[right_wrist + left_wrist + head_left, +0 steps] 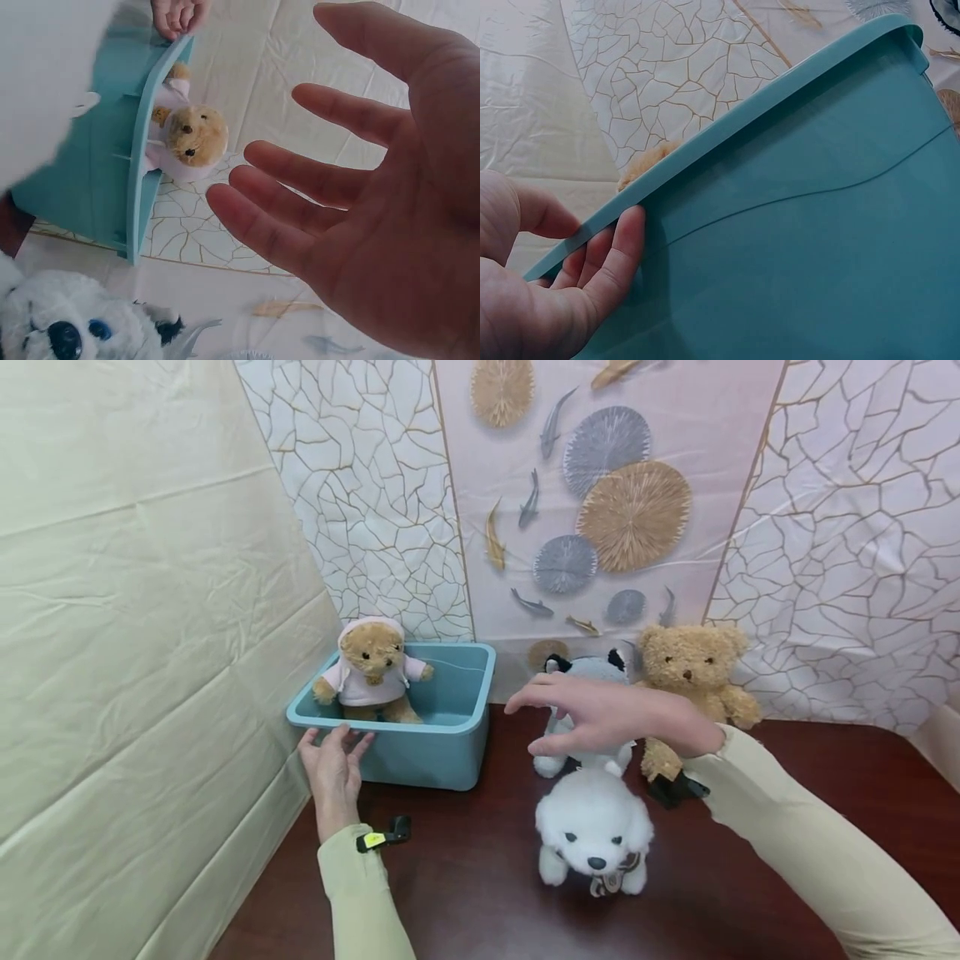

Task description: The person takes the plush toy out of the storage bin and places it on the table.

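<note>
At the left, my left hand (333, 775) pinches the near rim of a teal plastic bin (427, 762); in the left wrist view the thumb lies over the rim and the fingers (615, 262) curl under it. Inside the bin sits a teddy bear in a pale pink hoodie (369, 681). My right hand (611, 714) is in the air with spread fingers, holding nothing. Behind it, partly hidden, is a grey-and-white plush dog (596, 670). A white plush dog (592, 818) stands on the table in front, below that hand.
A light-brown teddy bear (690, 664) sits at the right back, its lower part partly covered by my right wrist. The dark red-brown table (480, 877) meets a patterned wall cloth (397, 493) behind and a cream cloth (150, 652) on the left, close beside the bin.
</note>
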Demonstrator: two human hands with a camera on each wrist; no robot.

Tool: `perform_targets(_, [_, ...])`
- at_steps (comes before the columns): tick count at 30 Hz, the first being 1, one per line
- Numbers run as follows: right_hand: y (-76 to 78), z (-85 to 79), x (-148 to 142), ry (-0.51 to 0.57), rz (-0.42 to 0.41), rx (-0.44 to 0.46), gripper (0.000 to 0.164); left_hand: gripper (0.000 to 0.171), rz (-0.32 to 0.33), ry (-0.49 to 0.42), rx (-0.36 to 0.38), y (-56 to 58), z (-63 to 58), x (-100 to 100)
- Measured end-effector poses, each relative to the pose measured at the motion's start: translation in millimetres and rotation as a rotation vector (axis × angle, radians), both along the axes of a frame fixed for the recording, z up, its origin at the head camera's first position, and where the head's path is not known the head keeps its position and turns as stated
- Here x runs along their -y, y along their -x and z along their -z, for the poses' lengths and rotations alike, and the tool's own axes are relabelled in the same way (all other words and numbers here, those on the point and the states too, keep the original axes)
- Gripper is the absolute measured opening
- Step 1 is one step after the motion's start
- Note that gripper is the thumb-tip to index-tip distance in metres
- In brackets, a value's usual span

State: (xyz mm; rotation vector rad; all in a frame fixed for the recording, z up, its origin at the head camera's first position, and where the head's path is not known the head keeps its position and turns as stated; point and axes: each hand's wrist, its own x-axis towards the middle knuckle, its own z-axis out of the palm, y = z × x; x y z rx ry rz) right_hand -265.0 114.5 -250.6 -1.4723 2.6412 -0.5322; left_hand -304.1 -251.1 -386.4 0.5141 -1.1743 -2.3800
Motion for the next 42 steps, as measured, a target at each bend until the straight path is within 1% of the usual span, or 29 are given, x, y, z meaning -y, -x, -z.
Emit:
perform_targets(3, [4.7, -3.0, 7, 0.014, -0.016, 0.004, 0.046, 0.066, -0.004, -0.008, -0.002, 0.4, 1.5, 0])
perform_targets(6, [9.1, -6.6, 13, 0.021, -0.004, 0.018, 0.046, 0.065, -0.008, -0.012, -0.007, 1.6, 2.3, 1])
perform_targets(11, [15.8, -11.3, 21, 0.043, 0.024, 0.01, 0.047, 0.065, -0.01, -0.007, -0.011, 2.8, 2.6, 0])
perform_targets(16, [23.3, -13.8, 29, 0.077, 0.039, -0.006, 0.048, 0.066, -0.005, -0.01, -0.023, 2.9, 2.7, 0])
perform_targets(20, [29.3, -16.1, 34, 0.08, 0.055, -0.018, 0.049, 0.064, -0.005, -0.006, -0.025, 2.4, 2.3, 0])
perform_targets(26, [38.8, -19.4, 45, 0.079, 0.054, -0.054, 0.05, 0.065, -0.004, -0.001, -0.028, 1.6, 1.2, 0])
perform_targets(33, [51.7, -18.8, 60, 0.031, 0.067, -0.06, 0.049, 0.068, -0.004, -0.003, -0.031, 2.0, 2.5, 0])
perform_targets(42, [72.3, -21.5, 86, -0.07, 0.07, -0.074, 0.051, 0.07, -0.006, -0.005, -0.039, 2.1, 3.3, -1])
